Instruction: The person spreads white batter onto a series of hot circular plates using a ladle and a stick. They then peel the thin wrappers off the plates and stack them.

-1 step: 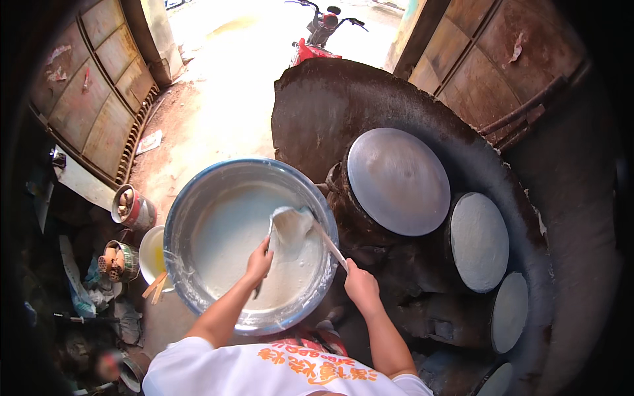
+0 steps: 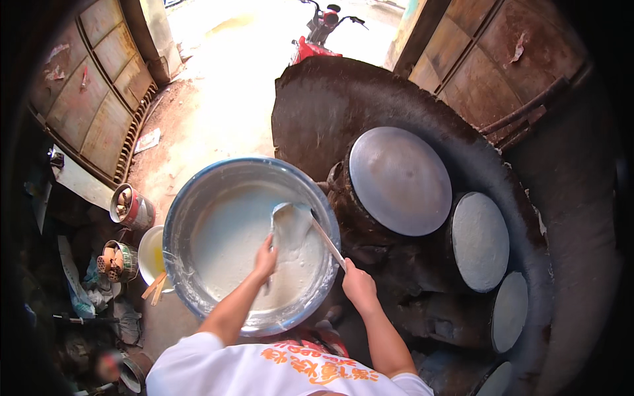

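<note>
A large round basin [image 2: 173, 218] with a bluish rim stands before me, holding pale, creamy batter [image 2: 228, 247]. Over the batter, my left hand [image 2: 265, 259] is closed on the thin handle of a batter-coated ladle [image 2: 290, 221]; the handle's lower end sticks out below the fist. My right hand [image 2: 358, 284], at the basin's right rim, grips a long flat spatula-like tool [image 2: 328, 243]. That tool slants across the rim, its far end at the ladle's right side. Batter covers where the two meet, so contact is hard to tell.
Right of the basin, a bare round griddle [image 2: 400, 181] and a batter-coated griddle [image 2: 481, 241] sit on a dark curved stove, with more griddles nearer me. Left are a white bucket [image 2: 149, 256] with wooden sticks and two cans [image 2: 132, 206]. A motorbike [image 2: 323, 30] stands beyond.
My left hand has shifted slightly up and right, and the ladle has tipped a little. My right hand has moved slightly left with its tool.
</note>
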`<state>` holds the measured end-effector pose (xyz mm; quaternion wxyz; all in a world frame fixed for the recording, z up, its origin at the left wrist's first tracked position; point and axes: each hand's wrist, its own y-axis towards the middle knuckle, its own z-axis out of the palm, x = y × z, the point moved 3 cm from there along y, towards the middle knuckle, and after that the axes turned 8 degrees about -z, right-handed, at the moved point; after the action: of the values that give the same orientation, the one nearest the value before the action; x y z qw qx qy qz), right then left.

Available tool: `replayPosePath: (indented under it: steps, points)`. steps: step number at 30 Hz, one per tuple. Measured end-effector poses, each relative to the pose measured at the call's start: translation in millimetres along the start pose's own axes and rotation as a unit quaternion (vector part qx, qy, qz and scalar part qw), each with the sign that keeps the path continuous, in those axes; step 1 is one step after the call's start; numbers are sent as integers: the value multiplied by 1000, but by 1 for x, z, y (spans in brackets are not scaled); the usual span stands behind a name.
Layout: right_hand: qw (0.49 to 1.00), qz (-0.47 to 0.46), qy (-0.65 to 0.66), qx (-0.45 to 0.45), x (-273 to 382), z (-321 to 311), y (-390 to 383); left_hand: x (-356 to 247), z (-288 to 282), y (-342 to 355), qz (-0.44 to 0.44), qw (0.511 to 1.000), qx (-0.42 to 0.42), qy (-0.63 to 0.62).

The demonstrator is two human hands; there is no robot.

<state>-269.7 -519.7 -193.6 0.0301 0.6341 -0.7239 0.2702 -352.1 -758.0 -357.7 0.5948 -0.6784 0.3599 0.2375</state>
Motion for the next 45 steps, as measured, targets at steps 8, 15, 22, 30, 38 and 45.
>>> replayPosePath:
  steps: [8, 15, 22, 30, 38, 45]
  points:
    - [996, -22, 82, 34, 5, 55, -17, -29, 94, -28, -231, 788, 122, -558]
    - [909, -99, 405, 19, -17, 2, -69, -111, 75, -121, -178, 496, 448, -722]
    - [650, -123, 721, 208, 47, -157, -98, -286, 16, -297, -22, 524, 566, -636]
    - [591, -390, 698, 109, 152, -289, -95, -432, -58, -383, 219, 492, 663, -520]
    - [661, -107, 710, 218, 64, -126, -71, -238, -68, -267, -174, 490, 570, -636]
    - [688, -124, 666, 261, 71, -171, -99, -230, -119, -292, -92, 592, 485, -637]
